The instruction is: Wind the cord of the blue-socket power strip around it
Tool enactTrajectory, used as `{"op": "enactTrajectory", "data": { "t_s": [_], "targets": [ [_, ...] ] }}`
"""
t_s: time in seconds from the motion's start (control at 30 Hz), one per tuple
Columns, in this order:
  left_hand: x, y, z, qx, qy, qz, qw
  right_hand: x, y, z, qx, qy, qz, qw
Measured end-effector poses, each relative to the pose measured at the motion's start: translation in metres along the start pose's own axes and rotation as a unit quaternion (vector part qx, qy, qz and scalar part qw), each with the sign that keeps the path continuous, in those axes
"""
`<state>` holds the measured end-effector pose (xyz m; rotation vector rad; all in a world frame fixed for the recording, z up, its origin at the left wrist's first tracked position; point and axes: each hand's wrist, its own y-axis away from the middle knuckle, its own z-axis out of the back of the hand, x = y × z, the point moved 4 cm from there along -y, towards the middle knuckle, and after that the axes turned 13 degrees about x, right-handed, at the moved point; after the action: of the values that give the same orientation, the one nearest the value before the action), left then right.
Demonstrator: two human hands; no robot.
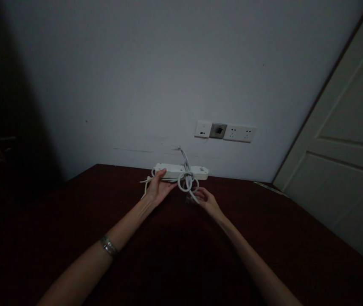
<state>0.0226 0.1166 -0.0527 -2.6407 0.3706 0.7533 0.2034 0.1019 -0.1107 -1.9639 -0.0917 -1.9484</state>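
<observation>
A white power strip (172,171) is held level above the dark red tabletop, near the wall. Its white cord (187,182) is bundled and looped around the strip's middle, with loose ends sticking out at left and top. My left hand (159,189) grips the strip's left part, thumb on the front edge and fingers beneath. Close to the loops, at the lower right, my right hand (207,201) has its fingers curled around a piece of the cord. The tips of its fingers are partly hidden and the light is dim.
On the pale wall (156,85) is a row of sockets (239,133) with a grey-framed plate (218,130). A panelled white door (343,161) stands at right. The dark red tabletop (181,263) spreads beneath my arms. Deep shadow covers the left side.
</observation>
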Motion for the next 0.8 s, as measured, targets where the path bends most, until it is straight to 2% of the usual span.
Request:
{"op": "enactTrajectory", "data": {
  "t_s": [0.1, 0.2, 0.3, 0.4, 0.5, 0.6, 0.7, 0.8],
  "targets": [
    [0.0, -0.003, 0.002, -0.001, -0.014, 0.004, 1.0, 0.01, 0.005, 0.003, 0.002, -0.096, 0.033, 0.995],
    [0.001, -0.005, 0.001, -0.025, -0.044, 0.032, 0.998, 0.033, 0.011, 0.011, -0.011, -0.099, 0.101, 0.99],
    [0.002, -0.005, -0.003, -0.055, -0.081, 0.087, 0.991, 0.06, 0.017, 0.012, 0.0, 0.056, 0.134, 0.989],
    [0.001, -0.005, -0.005, -0.064, -0.105, 0.127, 0.984, 0.075, 0.02, 0.007, 0.011, 0.247, 0.131, 0.96],
    [0.002, -0.007, -0.001, -0.046, -0.117, 0.166, 0.978, 0.072, 0.019, 0.007, -0.019, 0.306, 0.113, 0.945],
    [0.001, -0.01, 0.011, -0.018, -0.153, 0.205, 0.967, 0.057, 0.013, 0.012, -0.054, 0.243, 0.084, 0.965],
    [-0.005, -0.014, 0.024, 0.002, -0.196, 0.232, 0.953, 0.032, 0.004, 0.019, -0.098, 0.066, -0.002, 0.993],
    [-0.024, -0.018, 0.036, -0.016, -0.236, 0.222, 0.946, 0.006, -0.005, 0.017, -0.109, -0.096, -0.1, 0.984]
  ]
}}
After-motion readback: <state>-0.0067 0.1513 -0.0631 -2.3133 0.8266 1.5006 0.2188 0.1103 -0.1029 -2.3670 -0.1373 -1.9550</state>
